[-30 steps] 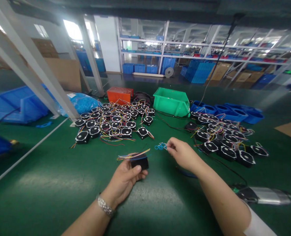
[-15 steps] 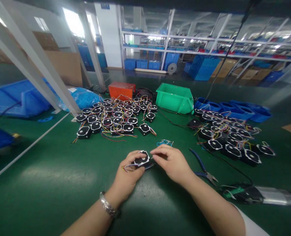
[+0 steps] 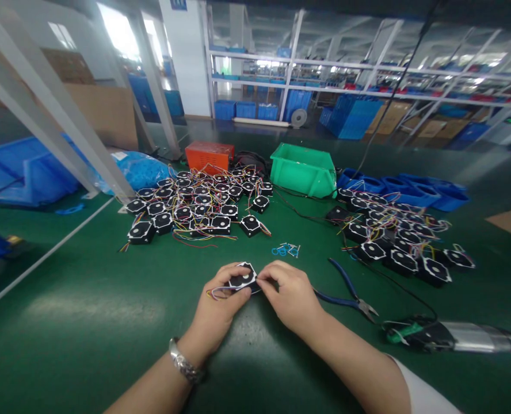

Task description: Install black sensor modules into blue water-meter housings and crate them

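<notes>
My left hand [image 3: 221, 303] is closed around a small black blower fan [image 3: 241, 280] with a white-edged top face, thumb in front and fingers over it. Thin coloured wires from the fan loop out on the left of that hand. At the fan's right corner, my right hand [image 3: 293, 294] has thumb and forefinger pinched together; whatever is between the fingertips is hidden. Beyond the hands lie several blue rings [image 3: 278, 251] and small screws [image 3: 293, 249]. Blue-handled cutting pliers [image 3: 354, 296] rest open to the right of my right hand.
Many similar fans with wires [image 3: 201, 198] cover the back left, and another group [image 3: 393, 230] the right. A green bin [image 3: 302, 172] and an orange box [image 3: 210, 155] stand behind. A powered screwdriver [image 3: 462, 336] lies at right, its cable crossing the green tabletop [image 3: 87, 333].
My right fingertips have come in against the fan's corner; before, they were slightly apart from it. The blue rings and screws now show more fully. The view has shifted a little.
</notes>
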{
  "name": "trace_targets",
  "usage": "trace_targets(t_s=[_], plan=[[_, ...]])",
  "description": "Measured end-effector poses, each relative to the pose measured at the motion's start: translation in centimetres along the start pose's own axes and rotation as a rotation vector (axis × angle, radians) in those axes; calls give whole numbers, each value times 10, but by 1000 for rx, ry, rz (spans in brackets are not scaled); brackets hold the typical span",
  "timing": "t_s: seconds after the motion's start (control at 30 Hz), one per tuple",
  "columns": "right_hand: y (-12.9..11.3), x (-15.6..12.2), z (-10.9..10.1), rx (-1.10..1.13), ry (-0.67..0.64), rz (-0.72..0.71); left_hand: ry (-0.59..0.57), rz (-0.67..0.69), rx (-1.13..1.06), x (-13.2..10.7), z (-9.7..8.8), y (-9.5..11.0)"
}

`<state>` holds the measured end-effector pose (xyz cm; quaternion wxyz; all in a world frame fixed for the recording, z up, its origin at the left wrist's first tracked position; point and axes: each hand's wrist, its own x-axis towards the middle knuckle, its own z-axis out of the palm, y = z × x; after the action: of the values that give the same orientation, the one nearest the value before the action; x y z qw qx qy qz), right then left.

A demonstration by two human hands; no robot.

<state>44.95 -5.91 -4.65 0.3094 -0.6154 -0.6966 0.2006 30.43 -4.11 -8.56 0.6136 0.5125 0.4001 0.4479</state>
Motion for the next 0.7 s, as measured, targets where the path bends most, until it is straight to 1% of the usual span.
trace_targets(t_s=[0.1, 0.23, 0.3, 0.37, 0.43, 0.5, 0.57, 0.63, 0.7], plan=[[0, -1, -1, -25, 19, -35, 17, -41, -88, 0, 0, -2], [4, -1, -3, -57, 22, -72, 1, 22, 6, 0, 2, 1], [6, -2, 1, -77, 40, -103, 6, 17, 15, -1, 3, 2], [7, -5, 9, -97, 64, -147, 28, -43, -81, -1, 3, 2], [5, -9, 16, -108, 80, -201, 65, -110, -233, 0, 3, 2], [4, -9, 19, -149, 49, -223, 110, -155, -370, 2, 2, 4], [8, -4, 12, -233, 6, -160, 144, -176, -455, 4, 1, 7], [18, 6, -1, -337, 2, -18, 146, -179, -485, 5, 1, 10], [34, 18, -18, -415, 35, 134, 126, -179, -491, 6, 1, 11]])
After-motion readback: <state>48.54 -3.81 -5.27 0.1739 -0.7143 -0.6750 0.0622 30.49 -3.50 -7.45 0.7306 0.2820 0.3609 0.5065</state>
